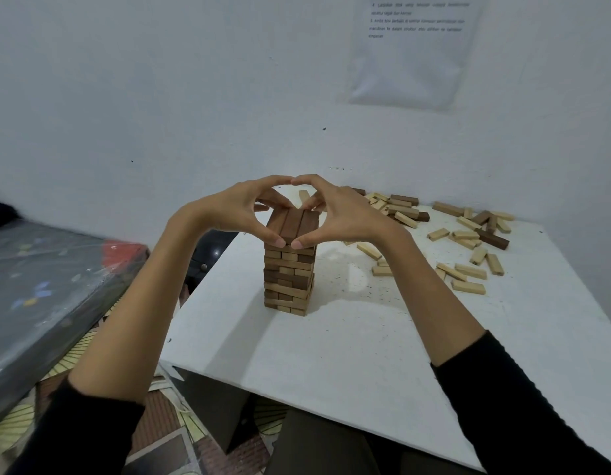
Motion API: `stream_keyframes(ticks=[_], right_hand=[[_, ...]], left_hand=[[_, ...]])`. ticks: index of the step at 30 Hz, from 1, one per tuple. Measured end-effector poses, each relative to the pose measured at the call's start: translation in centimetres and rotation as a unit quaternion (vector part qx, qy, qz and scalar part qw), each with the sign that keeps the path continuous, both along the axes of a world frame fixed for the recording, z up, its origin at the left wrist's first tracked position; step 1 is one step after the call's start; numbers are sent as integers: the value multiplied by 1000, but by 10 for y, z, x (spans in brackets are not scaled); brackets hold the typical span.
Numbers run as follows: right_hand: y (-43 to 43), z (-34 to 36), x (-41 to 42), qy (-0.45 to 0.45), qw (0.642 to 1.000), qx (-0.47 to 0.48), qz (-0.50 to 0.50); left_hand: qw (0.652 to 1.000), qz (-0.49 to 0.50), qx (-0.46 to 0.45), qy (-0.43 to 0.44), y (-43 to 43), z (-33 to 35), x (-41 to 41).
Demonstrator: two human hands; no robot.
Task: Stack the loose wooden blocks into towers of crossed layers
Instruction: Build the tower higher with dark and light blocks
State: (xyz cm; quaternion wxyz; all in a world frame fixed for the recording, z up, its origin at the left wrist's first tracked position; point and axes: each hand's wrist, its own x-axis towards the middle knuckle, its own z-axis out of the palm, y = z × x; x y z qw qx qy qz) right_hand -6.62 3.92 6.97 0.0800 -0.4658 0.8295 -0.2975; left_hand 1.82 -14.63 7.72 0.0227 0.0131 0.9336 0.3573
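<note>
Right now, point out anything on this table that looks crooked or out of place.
The tower is slightly ragged: block ends in its middle layers step in and out instead of sitting flush. The left hand and right hand pinch the top layer, which looks square. Nothing looks damaged.

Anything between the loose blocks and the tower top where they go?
Only the hands: left hand and right hand both grip the top layer of the tower. Nothing else visible stands between it and the loose blocks.
</note>
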Motion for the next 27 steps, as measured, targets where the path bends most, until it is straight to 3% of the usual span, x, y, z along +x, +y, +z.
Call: stream_keyframes(ticks=[27], right_hand=[[2,-6,-1,-47,999,-21,12]], left_hand=[[1000,-16,-8,11,-5,-9,-4]])
